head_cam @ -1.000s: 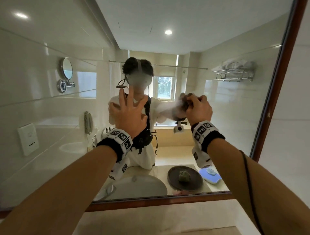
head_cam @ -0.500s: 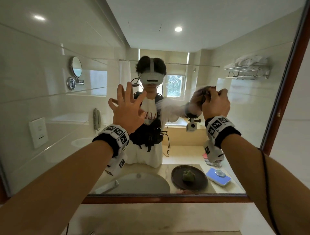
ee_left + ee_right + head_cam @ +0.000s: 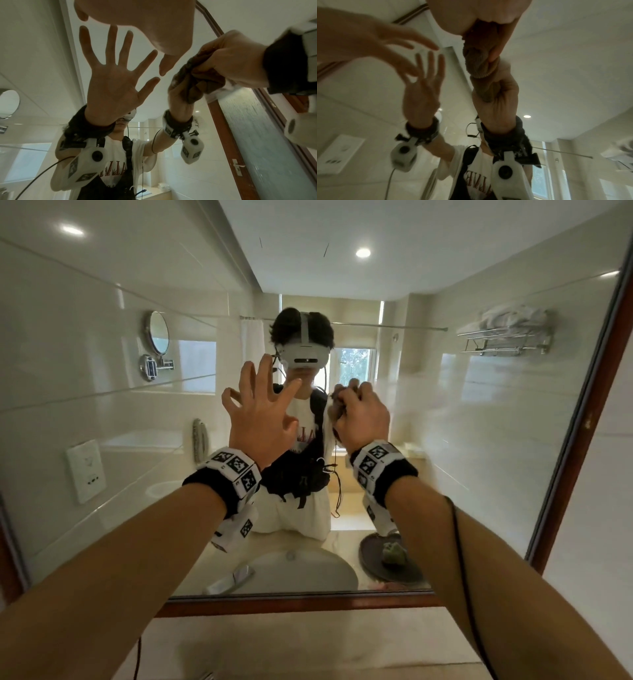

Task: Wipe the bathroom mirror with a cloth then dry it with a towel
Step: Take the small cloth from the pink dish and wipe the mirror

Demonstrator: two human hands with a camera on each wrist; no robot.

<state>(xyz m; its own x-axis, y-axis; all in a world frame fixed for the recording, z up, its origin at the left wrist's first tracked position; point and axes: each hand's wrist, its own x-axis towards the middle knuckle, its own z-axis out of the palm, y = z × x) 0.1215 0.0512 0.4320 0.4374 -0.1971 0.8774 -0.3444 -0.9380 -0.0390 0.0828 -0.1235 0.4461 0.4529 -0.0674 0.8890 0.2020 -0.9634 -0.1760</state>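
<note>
A big wall mirror [image 3: 479, 446] in a brown wooden frame [image 3: 582, 433] fills the head view. My right hand [image 3: 356, 412] grips a bunched brown cloth [image 3: 337, 405] and holds it against the glass near the middle. The right wrist view shows the cloth [image 3: 477, 59] meeting its own reflection. My left hand [image 3: 263, 402] is raised just left of it, fingers spread, palm facing the glass and holding nothing. From the left wrist view, that hand [image 3: 137, 20] hovers very close to the glass; contact is unclear. A hazy streaked film covers the glass right of the cloth.
Reflected in the mirror are a rack of white towels [image 3: 507, 330], a round wall mirror [image 3: 157, 333], the white basin [image 3: 301, 573] and a dark plate [image 3: 390, 570]. A beige counter [image 3: 308, 642] runs below the frame. A toilet roll [image 3: 295, 124] hangs at the right.
My right hand has swept the cloth leftward across the glass and now sits close beside the left hand. The left hand stays raised and spread.
</note>
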